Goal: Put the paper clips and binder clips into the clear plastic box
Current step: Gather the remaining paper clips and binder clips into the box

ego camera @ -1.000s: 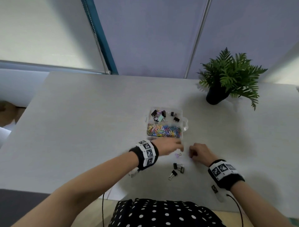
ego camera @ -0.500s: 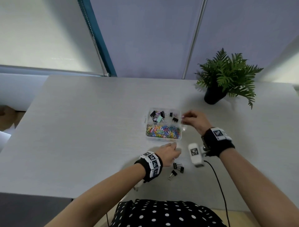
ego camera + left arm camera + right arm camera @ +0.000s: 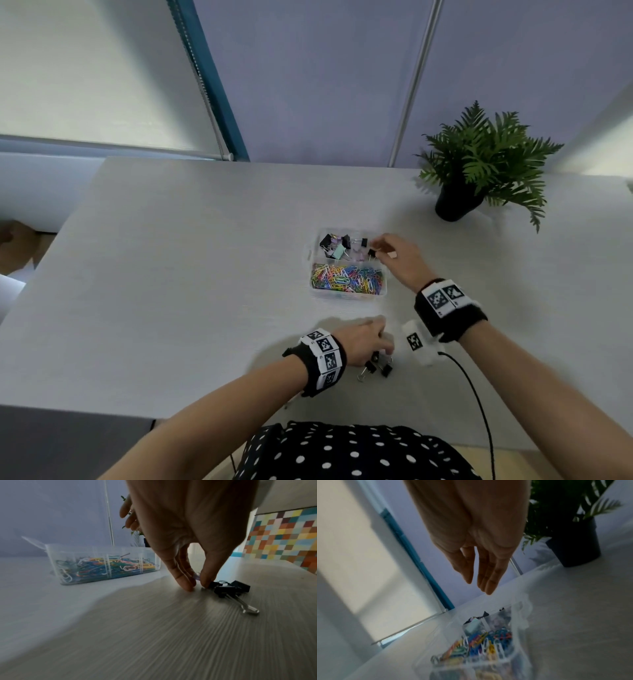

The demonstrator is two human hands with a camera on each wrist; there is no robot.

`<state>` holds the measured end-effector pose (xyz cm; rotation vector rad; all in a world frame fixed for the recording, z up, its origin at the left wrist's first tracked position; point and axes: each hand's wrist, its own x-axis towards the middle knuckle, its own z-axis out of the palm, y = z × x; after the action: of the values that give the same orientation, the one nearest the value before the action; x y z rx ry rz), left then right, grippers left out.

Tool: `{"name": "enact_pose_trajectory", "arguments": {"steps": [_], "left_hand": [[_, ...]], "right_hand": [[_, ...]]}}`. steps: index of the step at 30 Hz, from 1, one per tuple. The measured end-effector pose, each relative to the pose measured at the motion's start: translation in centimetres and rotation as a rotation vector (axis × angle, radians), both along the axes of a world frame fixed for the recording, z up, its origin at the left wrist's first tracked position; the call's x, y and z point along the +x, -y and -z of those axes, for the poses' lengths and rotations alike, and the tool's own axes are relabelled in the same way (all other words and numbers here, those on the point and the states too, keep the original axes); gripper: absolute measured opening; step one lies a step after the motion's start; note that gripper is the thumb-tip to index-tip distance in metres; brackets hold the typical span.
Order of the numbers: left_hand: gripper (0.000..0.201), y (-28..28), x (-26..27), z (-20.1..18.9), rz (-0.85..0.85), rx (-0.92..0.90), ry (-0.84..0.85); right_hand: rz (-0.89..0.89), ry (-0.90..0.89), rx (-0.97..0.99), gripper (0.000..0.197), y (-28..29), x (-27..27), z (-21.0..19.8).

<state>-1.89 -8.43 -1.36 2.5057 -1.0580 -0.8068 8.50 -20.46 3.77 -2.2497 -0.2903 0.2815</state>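
Observation:
The clear plastic box [image 3: 347, 297] sits mid-table, with coloured paper clips [image 3: 346, 279] in its near compartment and binder clips [image 3: 337, 245] in the far one. My right hand [image 3: 378, 248] hovers over the far right corner; in the right wrist view its fingers [image 3: 489, 582] are straight and hold nothing above the box [image 3: 520, 615]. My left hand [image 3: 387, 349] is down on the table in front of the box. In the left wrist view it [image 3: 197, 582] pinches a small purple clip [image 3: 197, 577], right beside three black binder clips [image 3: 229, 586] lying on the table [image 3: 376, 366].
A potted fern [image 3: 479, 171] stands at the back right of the grey table [image 3: 171, 274]. A black cable [image 3: 472, 387] runs from my right wrist towards the table's near edge. Window blinds and a wall rise behind the table.
My right hand went from the table in front of the box up over its far compartment and opened its fingers. My left hand slid back towards me onto the clips on the table.

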Motion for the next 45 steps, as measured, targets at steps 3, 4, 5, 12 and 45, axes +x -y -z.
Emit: {"name": "enact_pose_trajectory", "arguments": {"steps": [3,4,5,12,45], "left_hand": [[0.029,-0.4,0.1,-0.2,0.017,0.016,0.036],[0.029,-0.6,0.1,-0.2,0.022,0.018,0.039],[0.031,-0.8,0.0,-0.2,0.020,0.030,0.049],[0.018,-1.3,0.4,0.1,-0.096,-0.013,0.071],[0.040,-3.2,-1.8,-1.5,0.133,-0.046,0.126]], "right_hand": [[-0.073,0.106,-0.047,0.014,2.1,-3.4,-0.1],[-0.101,0.107,-0.075,0.013,3.0,-4.7,0.3],[-0.131,0.096,-0.108,0.014,3.9,-6.0,0.9],[-0.366,-0.120,-0.393,0.020,5.8,-13.5,5.8],[0.076,-0.218,-0.017,0.036,-0.1,2.9,1.4]]}}
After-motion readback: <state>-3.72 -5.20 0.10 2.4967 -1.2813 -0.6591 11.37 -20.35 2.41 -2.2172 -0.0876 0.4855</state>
